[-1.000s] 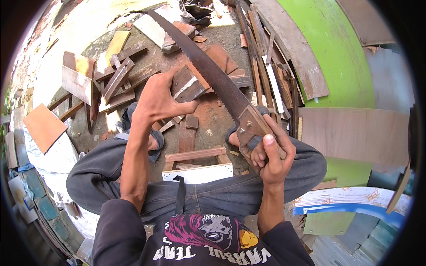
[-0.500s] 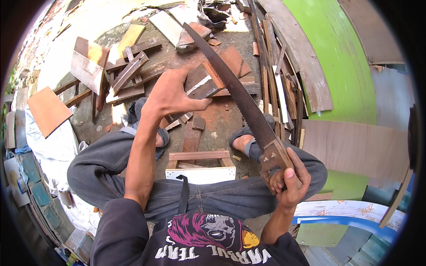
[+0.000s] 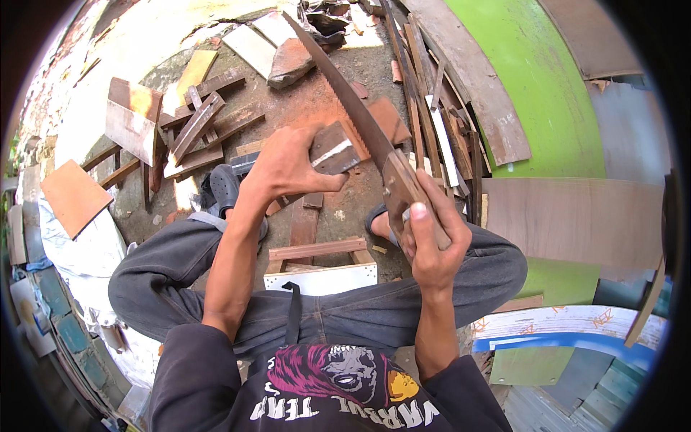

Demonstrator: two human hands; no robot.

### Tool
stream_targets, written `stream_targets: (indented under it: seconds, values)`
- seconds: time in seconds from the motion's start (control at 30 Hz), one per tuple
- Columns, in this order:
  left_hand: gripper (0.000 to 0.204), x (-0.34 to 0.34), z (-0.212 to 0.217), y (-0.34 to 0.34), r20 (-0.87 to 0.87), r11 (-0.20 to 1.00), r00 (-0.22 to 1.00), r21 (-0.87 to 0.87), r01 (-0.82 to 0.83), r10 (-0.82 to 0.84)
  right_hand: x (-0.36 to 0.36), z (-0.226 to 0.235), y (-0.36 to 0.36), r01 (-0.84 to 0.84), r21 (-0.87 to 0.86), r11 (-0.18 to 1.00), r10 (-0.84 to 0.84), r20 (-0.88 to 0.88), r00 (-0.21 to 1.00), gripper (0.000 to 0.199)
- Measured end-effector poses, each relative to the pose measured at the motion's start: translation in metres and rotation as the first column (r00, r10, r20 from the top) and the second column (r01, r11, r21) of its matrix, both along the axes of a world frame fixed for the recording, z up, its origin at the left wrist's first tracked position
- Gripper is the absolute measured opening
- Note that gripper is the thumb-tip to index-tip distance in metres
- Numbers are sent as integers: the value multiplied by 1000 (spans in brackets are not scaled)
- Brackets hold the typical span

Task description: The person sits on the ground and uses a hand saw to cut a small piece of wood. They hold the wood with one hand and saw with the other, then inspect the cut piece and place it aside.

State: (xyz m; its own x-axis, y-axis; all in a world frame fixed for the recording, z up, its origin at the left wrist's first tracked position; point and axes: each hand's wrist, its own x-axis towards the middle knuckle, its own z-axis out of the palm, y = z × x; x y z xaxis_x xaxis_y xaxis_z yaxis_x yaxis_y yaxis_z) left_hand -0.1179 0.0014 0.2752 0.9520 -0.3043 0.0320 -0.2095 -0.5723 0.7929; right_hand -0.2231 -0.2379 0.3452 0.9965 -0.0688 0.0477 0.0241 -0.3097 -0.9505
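My right hand [image 3: 435, 241] is wrapped around the wooden handle of a handsaw [image 3: 345, 93]. Its long, rusty blade slants up and to the left, teeth facing my left hand. A dark brown wooden plank [image 3: 332, 153] with a white streak across it is in the grip of my left hand [image 3: 284, 164], thumb on the near side. The plank's right end lies close beside the toothed edge; whether they touch I cannot tell. Between my legs stands a small wooden frame [image 3: 320, 282] with a white front board.
Wood offcuts [image 3: 198, 126] lie heaped at the far left. Long strips of wood [image 3: 425, 93] run along the right, beside a green board [image 3: 547, 93]. A stone [image 3: 290, 63] and an orange-brown tile [image 3: 389, 121] rest on the ground ahead. An orange-brown board [image 3: 75, 196] leans at left.
My right hand has pushed the saw forward and to the left, bringing the handle nearer the plank. My left hand still grips the plank, which has shifted slightly lower.
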Motion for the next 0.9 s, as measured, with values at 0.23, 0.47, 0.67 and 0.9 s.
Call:
stream_targets:
  seconds: [0.23,0.47,0.67,0.9]
  values:
    - [62,-4,-1,0,66,999,997,41,34,-37,-4,8,3,50,19,999,-50,-22,999,40]
    - [65,5,23,9,6,999,999,18,35,-35,-25,8,-16,-21,-28,999,24,96,995,39]
    - [65,-1,4,10,-2,997,1000,-75,-29,29,-14,28,-2,-81,-69,994,83,36,996,40]
    - [70,-9,10,-15,31,995,995,36,97,-98,27,7,10,48,-89,995,-27,233,972,38]
